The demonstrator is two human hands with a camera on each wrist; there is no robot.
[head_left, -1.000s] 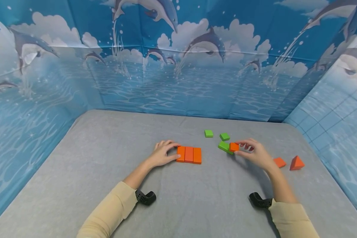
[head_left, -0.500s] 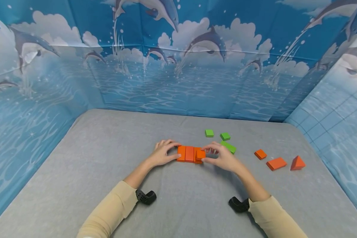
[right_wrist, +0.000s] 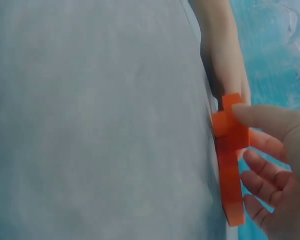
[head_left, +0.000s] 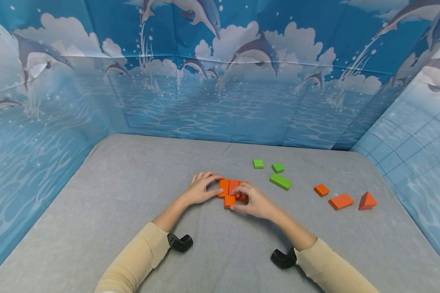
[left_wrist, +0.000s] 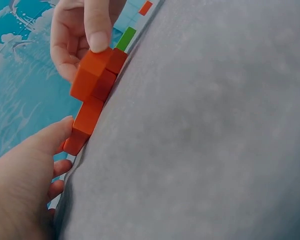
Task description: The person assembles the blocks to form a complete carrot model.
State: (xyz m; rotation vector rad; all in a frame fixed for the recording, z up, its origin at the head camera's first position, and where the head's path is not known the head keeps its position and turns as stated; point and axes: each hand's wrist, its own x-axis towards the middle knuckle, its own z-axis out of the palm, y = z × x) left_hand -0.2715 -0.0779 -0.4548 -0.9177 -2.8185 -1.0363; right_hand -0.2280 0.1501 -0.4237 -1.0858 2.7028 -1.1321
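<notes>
Three orange rectangular blocks (head_left: 234, 185) lie side by side in a row on the grey cloth. My left hand (head_left: 199, 191) holds the leftmost block of that row (head_left: 223, 187), thumb at its near end and index finger at its far end. Over the row's near edge, my right hand (head_left: 256, 202) pinches a small orange block (head_left: 229, 202) between thumb and fingers. In the left wrist view this small block (left_wrist: 89, 75) appears raised above the row. Part of the row's right side is hidden behind my right hand in the head view.
Behind and right of the row lie two small green blocks (head_left: 258, 164) and a longer green block (head_left: 280, 181). Farther right are a small orange block (head_left: 321, 190), an orange rectangular block (head_left: 341, 201) and an orange triangular block (head_left: 367, 201). A dolphin-print curtain (head_left: 220, 106) surrounds the table.
My right hand has carried the small orange block leftward from beside the green blocks, across the row's right end, to its near edge. The left hand has stayed in place.
</notes>
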